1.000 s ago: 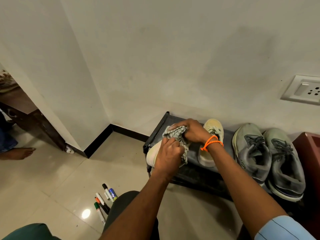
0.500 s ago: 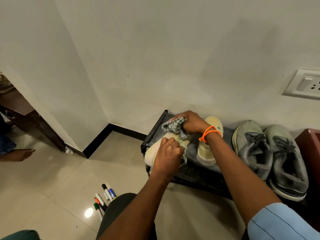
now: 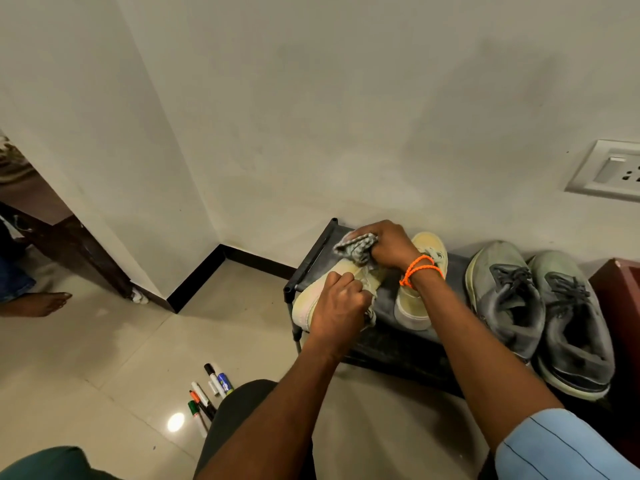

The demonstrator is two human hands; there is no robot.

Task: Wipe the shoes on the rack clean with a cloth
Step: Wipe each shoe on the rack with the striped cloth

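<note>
A rack (image 3: 313, 261) is set against the wall, just right of the room corner, and four shoes are lined along its top: the leftmost shoe (image 3: 311, 299) lies at the rack's left end, a second shoe (image 3: 415, 303) stands beside it, and a pair of sneakers (image 3: 540, 306) is placed further right, next to a cabinet (image 3: 620, 306) at the frame's right edge. The left hand (image 3: 341, 308) is held on the leftmost shoe, and the right hand (image 3: 389, 244), behind it and nearer the wall, is closed round a cloth (image 3: 356, 247) over the shoe's toe end. Markers (image 3: 207, 393) are scattered on the floor (image 3: 104, 358) left of and before the rack, a wall socket (image 3: 609, 171) is mounted above the sneakers, and a bare foot (image 3: 38, 303) is seen at the far left.
</note>
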